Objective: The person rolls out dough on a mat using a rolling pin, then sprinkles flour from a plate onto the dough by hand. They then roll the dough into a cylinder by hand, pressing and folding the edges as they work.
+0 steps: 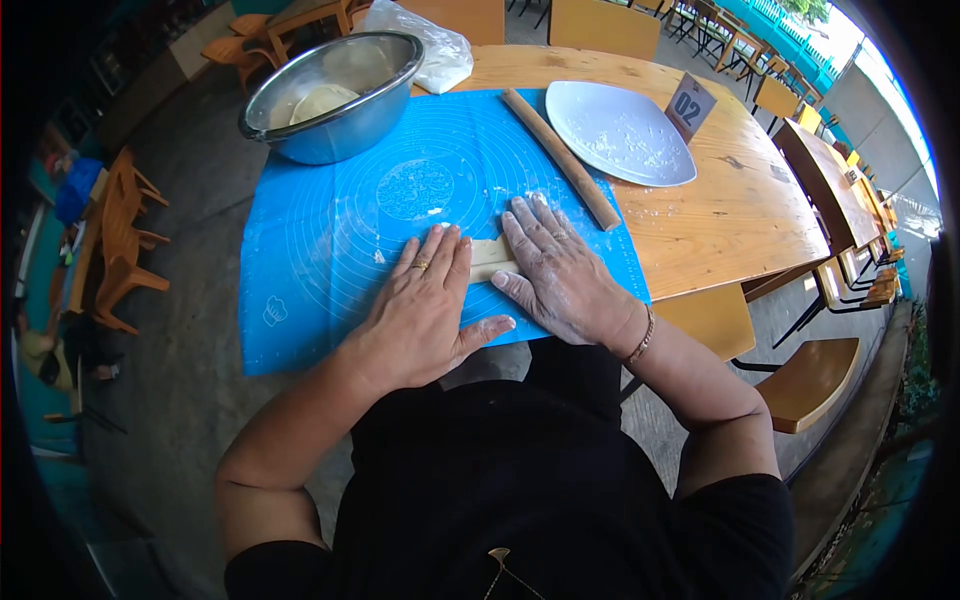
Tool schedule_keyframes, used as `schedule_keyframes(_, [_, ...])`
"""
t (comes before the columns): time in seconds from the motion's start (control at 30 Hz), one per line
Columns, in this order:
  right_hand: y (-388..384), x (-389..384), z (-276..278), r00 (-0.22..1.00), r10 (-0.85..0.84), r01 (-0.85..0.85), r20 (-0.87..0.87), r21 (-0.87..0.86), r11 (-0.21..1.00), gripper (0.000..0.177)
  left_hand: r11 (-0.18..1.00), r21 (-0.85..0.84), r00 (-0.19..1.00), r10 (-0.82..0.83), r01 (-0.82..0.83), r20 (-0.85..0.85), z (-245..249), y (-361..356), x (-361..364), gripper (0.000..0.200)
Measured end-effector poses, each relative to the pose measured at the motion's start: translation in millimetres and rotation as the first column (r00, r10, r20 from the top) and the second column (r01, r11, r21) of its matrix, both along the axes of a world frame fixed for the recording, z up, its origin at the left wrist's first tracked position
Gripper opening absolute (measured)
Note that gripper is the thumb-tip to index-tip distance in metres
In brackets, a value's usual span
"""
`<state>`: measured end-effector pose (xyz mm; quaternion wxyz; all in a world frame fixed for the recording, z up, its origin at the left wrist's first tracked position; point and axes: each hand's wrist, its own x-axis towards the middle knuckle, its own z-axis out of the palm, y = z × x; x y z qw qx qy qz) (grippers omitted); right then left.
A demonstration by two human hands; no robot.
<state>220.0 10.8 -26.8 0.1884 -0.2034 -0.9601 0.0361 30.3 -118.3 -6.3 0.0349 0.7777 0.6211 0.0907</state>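
A pale strip of dough [490, 260] lies on the blue baking mat [310, 330], close to the mat's near edge. My left hand [425, 300] rests flat over its left end, fingers stretched out and thumb apart. Flat across the right end is my right hand [560, 270], dusted white with flour, its fingers extended. Only the middle of the dough shows between the hands; both ends are hidden under them. A wooden rolling pin [562, 160] lies slantwise on the mat, beyond my right hand.
A steel bowl [335, 135] with a lump of dough [322, 103] stands at the mat's far left corner, beside a plastic bag [440, 50]. A floury white plate [620, 135] and a number card [690, 105] sit on the wooden table [740, 220]. Chairs surround it.
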Motion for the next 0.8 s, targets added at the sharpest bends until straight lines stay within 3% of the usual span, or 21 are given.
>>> schedule_keyframes(0.1, [-8.0,0.1,6.5,1.0,0.006,-0.006,-0.023,0.006,1.0,0.074,0.998,0.046,0.998,0.045,-0.043,-0.043,2.6,2.5,1.5,0.101])
schedule_keyframes(0.17, [-20.9,6.2,10.6,0.999,0.051,-0.051,-0.005,-0.036,0.998,0.075,0.996,0.065,0.998,-0.056,0.058,-0.042,10.4,-8.5,8.6,0.105])
schedule_keyframes(0.33, [-28.6,12.8,6.4,0.993,0.114,-0.114,0.006,-0.038,0.993,0.073,0.99,0.057,0.991,-0.127,0.13,-0.041,-2.8,-13.2,14.6,0.107])
schedule_keyframes(0.6, [16.5,-16.8,1.0,1.0,-0.014,0.014,0.007,-0.026,1.0,0.071,0.996,-0.077,0.998,0.045,-0.042,0.04,9.0,27.6,-3.3,0.097])
schedule_keyframes(0.7, [2.9,-8.3,8.2,0.999,-0.005,0.004,-0.032,-0.009,1.0,0.069,0.999,0.049,1.0,-0.02,0.021,-0.016,11.4,15.0,-0.7,0.103])
schedule_keyframes(0.8, [-19.0,6.2,11.8,0.998,0.064,-0.064,-0.002,-0.032,0.997,0.069,0.994,0.05,0.994,-0.104,0.102,0.034,9.3,-4.5,12.6,0.112])
